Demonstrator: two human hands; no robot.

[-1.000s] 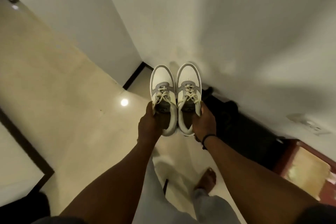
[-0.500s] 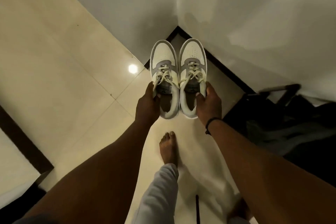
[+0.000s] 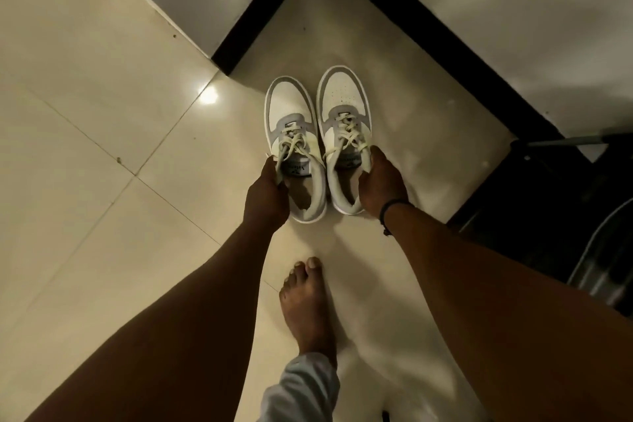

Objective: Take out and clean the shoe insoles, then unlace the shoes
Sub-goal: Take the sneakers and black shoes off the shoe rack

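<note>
a tongue label (image 3: 297, 169) on the left shoe (image 3: 294, 147) carries dark print, a small mark above a short word, too blurred to read. the tongue label (image 3: 348, 161) on the right shoe (image 3: 346, 134), at three o'clock from the first, shows similar dark print, part covered by laces and also unreadable. no other text, number or sign can be made out on the shoes.
</note>
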